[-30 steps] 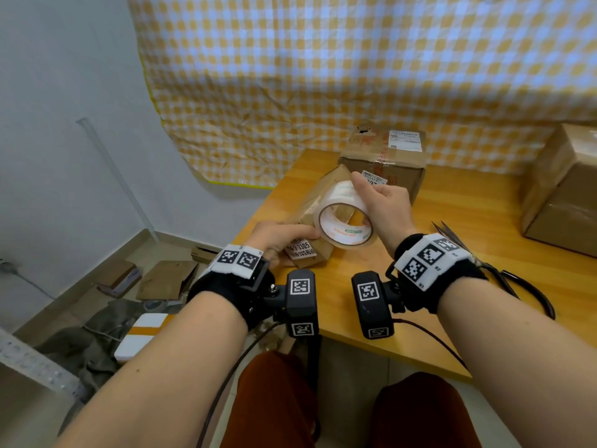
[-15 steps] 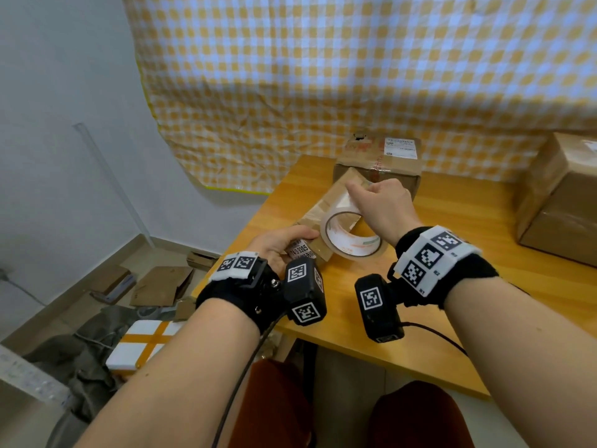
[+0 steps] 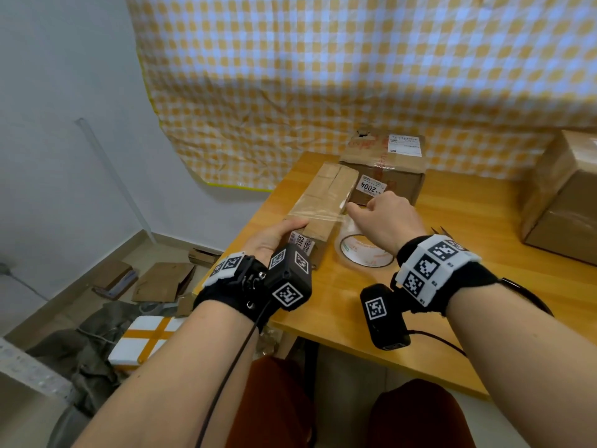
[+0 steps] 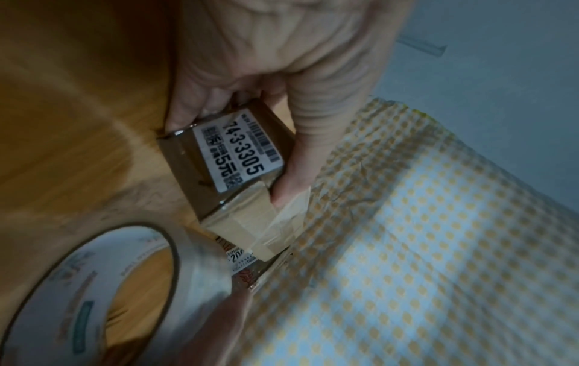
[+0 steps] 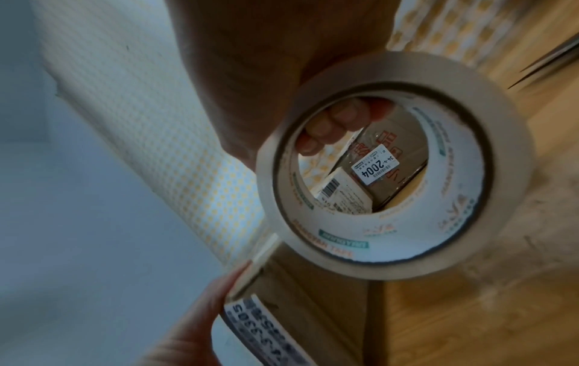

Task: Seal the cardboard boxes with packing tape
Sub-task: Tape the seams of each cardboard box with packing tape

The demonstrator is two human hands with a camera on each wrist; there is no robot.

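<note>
Cardboard box [image 3: 323, 202] lies on the wooden table [image 3: 452, 221], its near end gripped by the left hand [image 3: 274, 236]; right hand [image 3: 384, 218] fingers curl through the tape roll [image 3: 365, 253], strip stretched across the box top.

Glossy clear tape [image 3: 323, 215] crosses the matt cardboard box [image 3: 326, 202] on smooth wood table [image 3: 484, 227].

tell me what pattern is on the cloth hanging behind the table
Yellow-and-white checks on the hanging fabric cloth, clearest in the head view.

Yellow checked cloth [image 3: 355, 76] behind wooden table [image 3: 484, 318], flattened cardboard scraps [image 3: 161, 281] and grey fabric [image 3: 80, 350] on floor
</note>
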